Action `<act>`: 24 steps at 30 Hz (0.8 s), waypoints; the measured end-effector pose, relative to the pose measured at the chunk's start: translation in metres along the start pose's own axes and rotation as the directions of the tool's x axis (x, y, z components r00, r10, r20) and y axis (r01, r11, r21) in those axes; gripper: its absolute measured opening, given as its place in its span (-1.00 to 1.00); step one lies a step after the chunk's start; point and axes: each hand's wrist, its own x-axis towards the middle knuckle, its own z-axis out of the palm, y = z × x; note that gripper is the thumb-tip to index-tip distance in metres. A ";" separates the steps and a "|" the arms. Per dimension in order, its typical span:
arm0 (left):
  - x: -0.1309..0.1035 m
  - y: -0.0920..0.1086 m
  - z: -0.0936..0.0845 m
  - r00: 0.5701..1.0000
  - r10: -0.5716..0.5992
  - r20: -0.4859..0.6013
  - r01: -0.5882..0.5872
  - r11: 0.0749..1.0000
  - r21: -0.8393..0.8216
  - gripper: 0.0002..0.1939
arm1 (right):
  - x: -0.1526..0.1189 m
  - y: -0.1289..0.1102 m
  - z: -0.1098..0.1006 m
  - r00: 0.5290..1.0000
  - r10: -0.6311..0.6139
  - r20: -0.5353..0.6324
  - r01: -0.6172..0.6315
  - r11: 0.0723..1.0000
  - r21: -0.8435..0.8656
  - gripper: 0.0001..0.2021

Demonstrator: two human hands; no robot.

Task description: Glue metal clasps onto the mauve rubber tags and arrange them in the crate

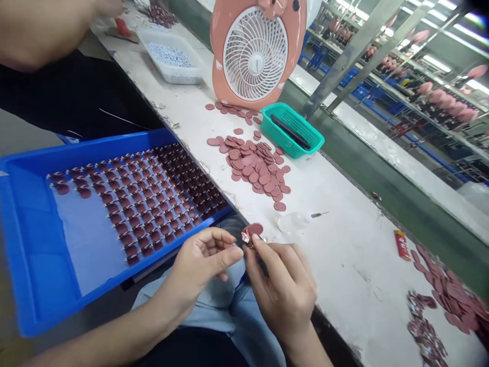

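Note:
My right hand (284,285) pinches a small figure piece (246,238) with a shiny, pale and dark end between thumb and fingertips. A reddish-brown oval disc (255,229) shows just behind it; I cannot tell whether the two are joined. Close to the piece on its left is my left hand (208,260), fingers loosely curled, thumb and forefinger apart with nothing seen between them. Beyond the hands, a clear squeeze bottle with a needle tip (294,221) lies on the table. Many similar oval discs (260,165) form a loose pile farther up the white table (344,244).
At left, a blue tray (42,275) holds rows of small pieces with discs. A pink fan (217,76), a green basket (321,145) with a dark tool, and a white bin (183,77) stand farther off. A red-yellow tube (402,244) lies right. Another person's arm (46,30) reaches in upper left.

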 end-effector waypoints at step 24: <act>0.032 0.056 -0.150 0.742 0.533 -0.407 -0.201 0.756 0.623 -0.62 | -0.007 -0.021 0.035 0.980 -0.161 -0.118 0.175 0.977 0.120 -0.91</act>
